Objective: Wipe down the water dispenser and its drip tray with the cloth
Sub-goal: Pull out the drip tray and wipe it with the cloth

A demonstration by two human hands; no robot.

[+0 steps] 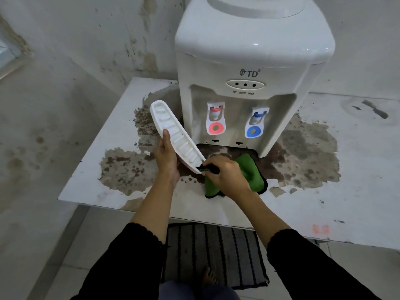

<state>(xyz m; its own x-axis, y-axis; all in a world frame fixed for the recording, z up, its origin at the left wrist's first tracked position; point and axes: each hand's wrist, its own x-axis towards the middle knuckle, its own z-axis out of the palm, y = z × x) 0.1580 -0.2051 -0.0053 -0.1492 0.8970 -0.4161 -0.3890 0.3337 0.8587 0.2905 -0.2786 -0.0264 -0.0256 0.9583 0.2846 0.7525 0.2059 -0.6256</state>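
A white water dispenser [249, 68] stands on a worn white table [91, 180], with a red tap [215, 118] and a blue tap [257, 121]. My left hand [165, 156] grips the white slotted drip tray [173, 131], lifted off the dispenser and tilted on its side. My right hand [225, 174] pinches the black edge of a green cloth [253, 174] against the tray's near end. Most of the cloth hangs down onto the table in front of the dispenser's empty tray slot [227, 149].
The tabletop has large patches of peeled, stained surface around the dispenser. A stained wall [86, 40] rises behind and to the left. A striped grey floor mat [214, 252] lies below the table's front edge, with a bare foot [208, 276] on it.
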